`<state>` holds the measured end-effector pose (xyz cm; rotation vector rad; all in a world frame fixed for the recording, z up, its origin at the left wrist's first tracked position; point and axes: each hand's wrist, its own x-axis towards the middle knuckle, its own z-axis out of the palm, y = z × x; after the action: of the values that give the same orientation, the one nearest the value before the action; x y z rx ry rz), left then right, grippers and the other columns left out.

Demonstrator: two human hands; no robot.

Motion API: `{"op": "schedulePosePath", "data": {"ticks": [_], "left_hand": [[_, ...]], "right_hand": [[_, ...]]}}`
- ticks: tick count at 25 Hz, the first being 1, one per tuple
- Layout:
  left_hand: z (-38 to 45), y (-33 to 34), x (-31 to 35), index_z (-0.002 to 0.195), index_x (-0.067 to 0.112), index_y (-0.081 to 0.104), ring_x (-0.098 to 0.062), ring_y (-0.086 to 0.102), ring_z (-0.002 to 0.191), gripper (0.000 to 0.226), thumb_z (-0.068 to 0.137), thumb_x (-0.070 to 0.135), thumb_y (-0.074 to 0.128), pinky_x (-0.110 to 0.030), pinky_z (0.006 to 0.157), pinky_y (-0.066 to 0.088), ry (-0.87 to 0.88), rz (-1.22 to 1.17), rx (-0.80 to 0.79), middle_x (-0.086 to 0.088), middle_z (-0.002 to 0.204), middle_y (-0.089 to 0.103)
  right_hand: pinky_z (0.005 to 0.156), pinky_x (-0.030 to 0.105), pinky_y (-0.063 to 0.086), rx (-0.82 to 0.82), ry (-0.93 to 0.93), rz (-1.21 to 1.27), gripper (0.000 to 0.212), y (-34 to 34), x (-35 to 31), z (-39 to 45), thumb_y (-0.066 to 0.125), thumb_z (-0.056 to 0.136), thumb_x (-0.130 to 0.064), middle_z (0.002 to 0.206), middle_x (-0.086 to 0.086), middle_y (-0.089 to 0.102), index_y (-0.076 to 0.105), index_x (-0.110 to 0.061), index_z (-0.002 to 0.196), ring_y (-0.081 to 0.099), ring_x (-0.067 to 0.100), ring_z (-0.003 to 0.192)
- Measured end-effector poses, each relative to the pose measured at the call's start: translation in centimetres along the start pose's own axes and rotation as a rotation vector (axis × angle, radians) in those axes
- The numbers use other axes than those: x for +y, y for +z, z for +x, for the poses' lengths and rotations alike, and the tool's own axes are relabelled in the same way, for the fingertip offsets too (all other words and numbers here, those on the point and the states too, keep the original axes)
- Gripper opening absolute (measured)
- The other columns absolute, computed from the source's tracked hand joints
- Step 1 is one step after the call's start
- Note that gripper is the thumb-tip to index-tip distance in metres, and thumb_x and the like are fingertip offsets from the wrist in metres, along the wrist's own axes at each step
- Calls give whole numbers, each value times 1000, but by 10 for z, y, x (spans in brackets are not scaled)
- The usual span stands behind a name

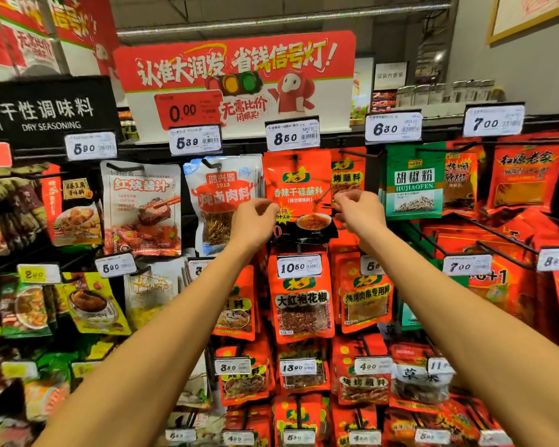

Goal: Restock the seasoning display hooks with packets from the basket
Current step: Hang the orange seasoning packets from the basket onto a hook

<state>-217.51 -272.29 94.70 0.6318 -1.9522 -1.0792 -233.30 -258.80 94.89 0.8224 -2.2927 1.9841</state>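
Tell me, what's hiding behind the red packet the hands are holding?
Behind the red chili dip packet, another red packet peeks out at its right edge. The rest of that hook's stack is covered.

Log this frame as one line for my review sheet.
left hand: pinches red seasoning packet left edge | right hand: pinches right edge | packet: on top-row hook under 8.50 price tag

Bright, even store light from overhead; glossy packets (297, 188) catch soft glare. Strong wide-angle bending at 3 and 9 o'clock, where edges smear; the centre stays fairly sharp.
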Motion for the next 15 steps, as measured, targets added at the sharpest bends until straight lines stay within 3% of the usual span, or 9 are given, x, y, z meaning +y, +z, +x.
{"op": "schedulePosePath", "data": {"ticks": [2,4,8,15], "left_hand": [[-22,-2,2,96,15,69,-17,71,73,15,99,22,56,-30,70,56,-39,-201,-88,-10,93,75],[-45,-1,3,90,14,69,-16,69,62,18,99,20,56,-26,59,55,-59,-333,-169,-9,79,75],[-100,26,-23,91,11,70,-17,68,59,20,100,18,54,-22,53,54,-196,-470,-334,-9,76,73],[-208,130,-133,84,9,65,-9,59,45,22,99,9,50,-21,47,47,-699,-301,-430,-5,64,66]], "right_hand": [[51,30,51,-62,25,154,16,-20,3,-24,58,96,-23,85,11,76,66,-16,85,69,21,59],[41,22,44,-106,10,217,18,-44,13,-49,56,96,-17,66,6,72,64,-11,81,63,17,47],[37,19,41,-145,100,259,19,-86,70,-100,55,95,-11,58,6,66,61,-9,78,62,18,43],[39,20,40,-85,635,76,22,-146,238,-199,54,97,-8,50,4,62,61,-7,76,57,16,37]]}}
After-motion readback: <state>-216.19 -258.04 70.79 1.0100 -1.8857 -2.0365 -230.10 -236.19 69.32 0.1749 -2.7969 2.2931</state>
